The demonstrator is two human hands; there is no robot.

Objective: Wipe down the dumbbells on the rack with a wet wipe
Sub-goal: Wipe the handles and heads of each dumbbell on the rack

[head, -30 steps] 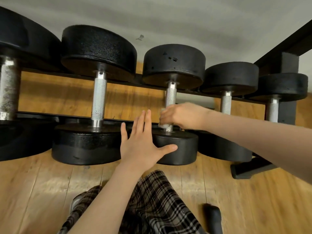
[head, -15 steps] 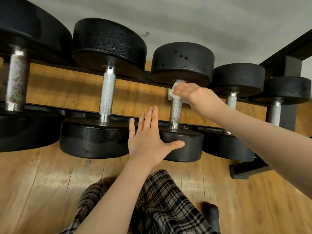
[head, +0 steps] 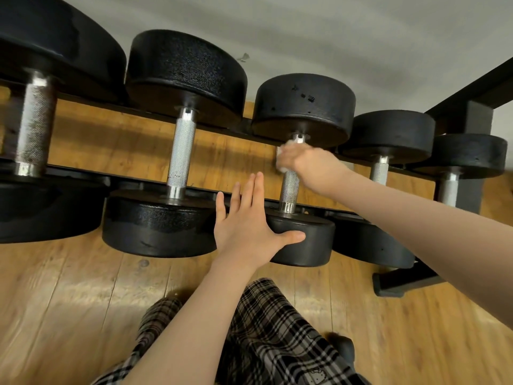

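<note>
1. Right hand (head: 311, 165): fingers curled round the wipe (head: 280, 159), clamping it on the upper handle (head: 290, 187) of the middle dumbbell (head: 304, 104) on the rack (head: 472, 87).
2. Left hand (head: 247, 232): fingers straight, thumb spread, pressed on the near head (head: 308, 243).
3. Likely heavy and stiff; the knurled handle should grip well, and the wipe is soft.

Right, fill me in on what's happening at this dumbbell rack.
A person is wiping dumbbells. Their right hand grips a white wet wipe around the upper end of the third dumbbell's knurled handle. Their left hand, fingers straight, presses on that dumbbell's near head to steady it. The neighbouring dumbbells sit untouched on the black rack.
</note>
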